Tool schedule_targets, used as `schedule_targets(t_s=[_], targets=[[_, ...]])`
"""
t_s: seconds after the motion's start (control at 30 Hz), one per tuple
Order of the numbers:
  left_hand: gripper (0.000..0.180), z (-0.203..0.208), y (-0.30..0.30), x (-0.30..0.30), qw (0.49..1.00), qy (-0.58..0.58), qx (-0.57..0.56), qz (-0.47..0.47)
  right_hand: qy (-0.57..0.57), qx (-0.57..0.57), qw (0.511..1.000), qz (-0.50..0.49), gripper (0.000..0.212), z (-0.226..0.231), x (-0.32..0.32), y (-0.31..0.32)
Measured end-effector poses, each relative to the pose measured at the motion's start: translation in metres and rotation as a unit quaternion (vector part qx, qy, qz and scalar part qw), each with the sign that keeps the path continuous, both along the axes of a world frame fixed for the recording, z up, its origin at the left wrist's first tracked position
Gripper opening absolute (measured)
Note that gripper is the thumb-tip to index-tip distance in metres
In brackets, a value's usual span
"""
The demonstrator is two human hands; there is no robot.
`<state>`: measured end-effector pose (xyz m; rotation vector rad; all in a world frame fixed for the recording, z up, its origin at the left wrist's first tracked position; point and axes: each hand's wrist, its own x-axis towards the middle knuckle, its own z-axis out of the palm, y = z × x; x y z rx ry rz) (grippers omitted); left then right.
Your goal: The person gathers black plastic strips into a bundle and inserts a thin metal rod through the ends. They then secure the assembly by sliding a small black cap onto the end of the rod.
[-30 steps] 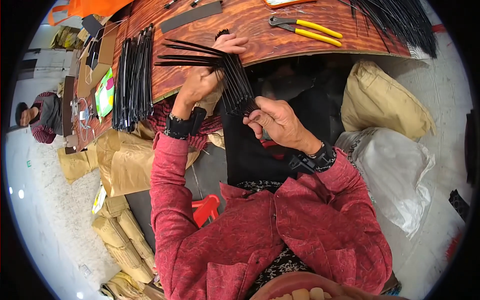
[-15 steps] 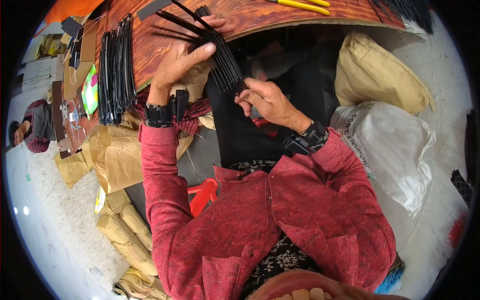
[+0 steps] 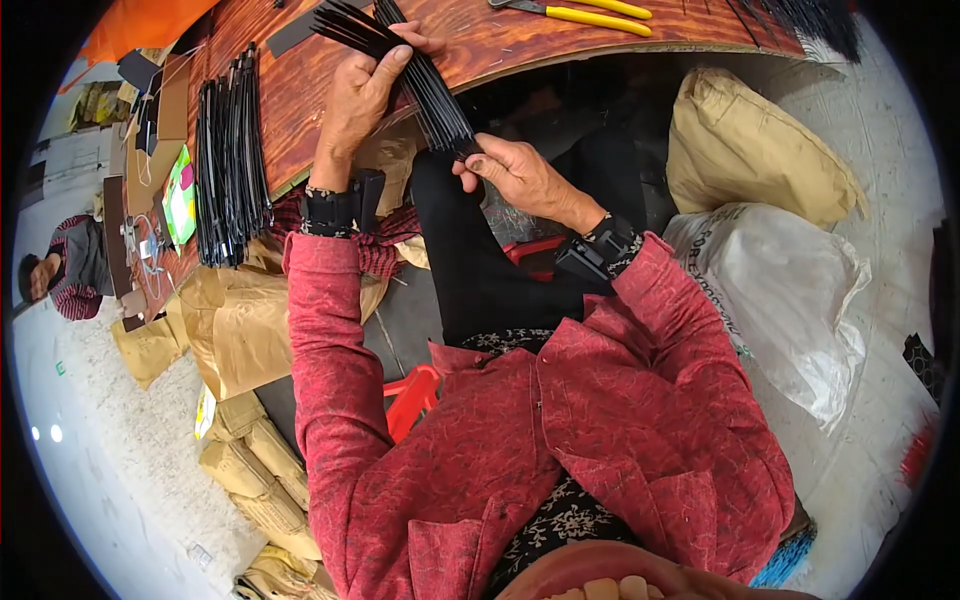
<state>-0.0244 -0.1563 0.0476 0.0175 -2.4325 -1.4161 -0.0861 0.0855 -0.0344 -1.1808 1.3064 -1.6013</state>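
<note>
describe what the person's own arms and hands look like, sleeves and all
The left sleeve and right sleeve are red with a darker mottled pattern, ending in broad cuffs. A black patterned inner cuff shows at the right wrist. Each wrist wears a black strap with a boxy black piece. The left hand and right hand are ungloved.

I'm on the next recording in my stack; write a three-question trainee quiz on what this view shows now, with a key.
1. True or false: the left hand and the right hand both hold the bundle of thin black strips.
2. What colour are the handles of the pliers? A red, B yellow, C green.
3. Fill in: the white sack lies toward the picture's ____ edge.

Key: 1 true; 2 B; 3 right.
</note>
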Motion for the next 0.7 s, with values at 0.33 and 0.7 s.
schedule_targets(t_s=[0.33, 0.7], targets=[[0.030, -0.001, 0.007, -0.003, 0.998, 0.034, -0.039, 0.040, 0.432, 0.036, 0.896, -0.093, 0.021, 0.063, -0.043, 0.021], [0.026, -0.011, -0.025, 0.004, 0.989, -0.121, -0.076, 0.048, 0.369, -0.197, 0.880, -0.226, 0.034, 0.106, -0.074, -0.088]])
